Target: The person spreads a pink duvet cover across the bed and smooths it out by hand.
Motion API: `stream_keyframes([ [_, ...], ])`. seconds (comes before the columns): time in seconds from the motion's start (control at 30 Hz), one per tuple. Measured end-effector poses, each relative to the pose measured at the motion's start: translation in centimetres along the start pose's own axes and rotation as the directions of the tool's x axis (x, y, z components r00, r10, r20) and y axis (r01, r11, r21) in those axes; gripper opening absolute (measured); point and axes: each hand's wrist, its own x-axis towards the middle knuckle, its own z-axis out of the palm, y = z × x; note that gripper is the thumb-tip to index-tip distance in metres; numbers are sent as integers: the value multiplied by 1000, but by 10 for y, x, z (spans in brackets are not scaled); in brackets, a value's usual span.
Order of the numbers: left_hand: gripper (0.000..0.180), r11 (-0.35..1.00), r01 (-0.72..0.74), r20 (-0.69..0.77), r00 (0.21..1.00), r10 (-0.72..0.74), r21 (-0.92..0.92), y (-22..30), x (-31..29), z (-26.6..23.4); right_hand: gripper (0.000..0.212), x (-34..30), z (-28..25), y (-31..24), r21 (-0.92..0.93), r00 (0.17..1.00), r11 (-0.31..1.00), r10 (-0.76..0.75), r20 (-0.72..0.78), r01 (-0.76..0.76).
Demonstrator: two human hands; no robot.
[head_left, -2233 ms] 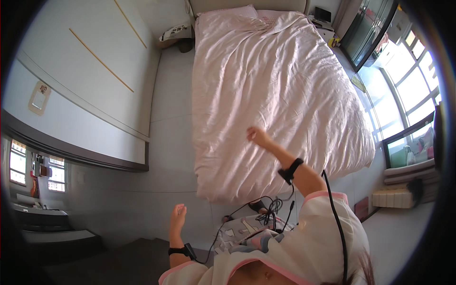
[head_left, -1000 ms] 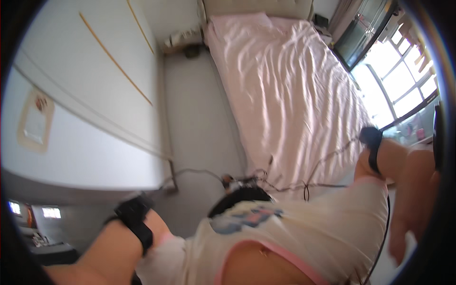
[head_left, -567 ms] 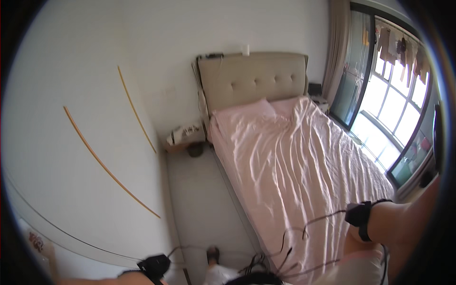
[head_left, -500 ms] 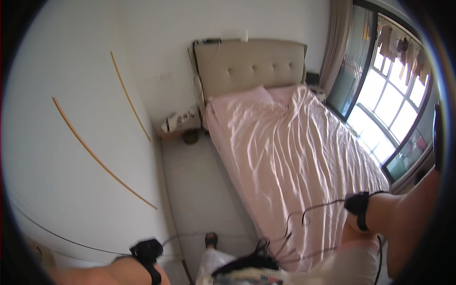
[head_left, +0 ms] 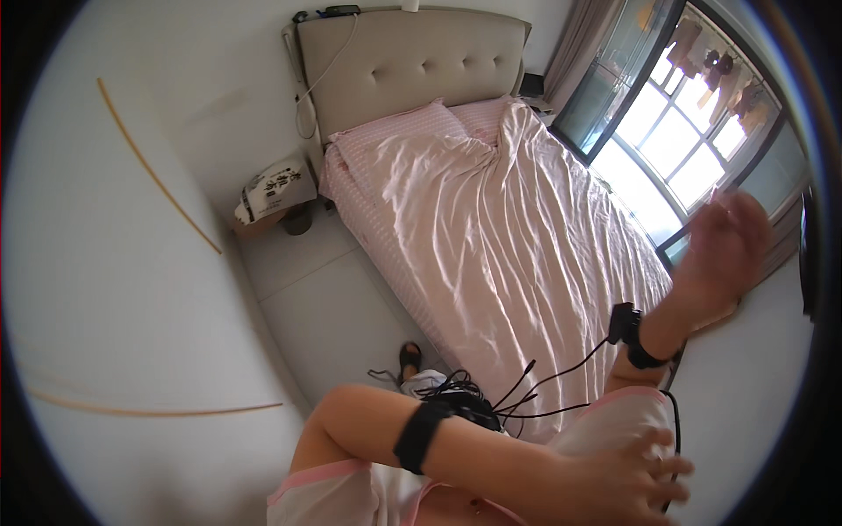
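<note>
My left forearm crosses in front of my body, and my left hand [head_left: 623, 478] lies by the right sleeve [head_left: 614, 425] of my pink-trimmed white top. Its fingers are spread and hold nothing that I can see; whether they touch the cloth I cannot tell. Raised at the right, near the window, is my right hand [head_left: 726, 241], its fingers smeared by motion. A black strap [head_left: 421, 434] wraps the left arm, and a black strap with a small box [head_left: 633, 333] sits at the right wrist. From that box a black cable [head_left: 570, 373] runs to a dark bundle [head_left: 465, 399] at my waist.
Ahead is a bed with a pink cover [head_left: 500, 245] and a beige headboard [head_left: 412, 57]. A bag [head_left: 276, 188] rests on a bedside stand, with a dark bin [head_left: 298, 219] beside it. A white wall [head_left: 114, 289] is at left; sliding glass doors [head_left: 605, 88] are at right.
My left arm has swung from the lower left across my body to the right sleeve. My right hand has come up into view by the window. The view has shifted as well.
</note>
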Motion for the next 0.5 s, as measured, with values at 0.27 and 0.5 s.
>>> stream_keyframes([
  [0.27, 23, 981, -96, 343, 927, 149, -166, -88, 16, -107, 21, -91, 147, 208, 79, 631, 642, 712, 308, -763],
  [0.5, 30, 841, 534, 28, 843, -537, 84, -204, -60, -283, 20, -222, 149, 281, -374, -172, 646, 355, 919, -666],
])
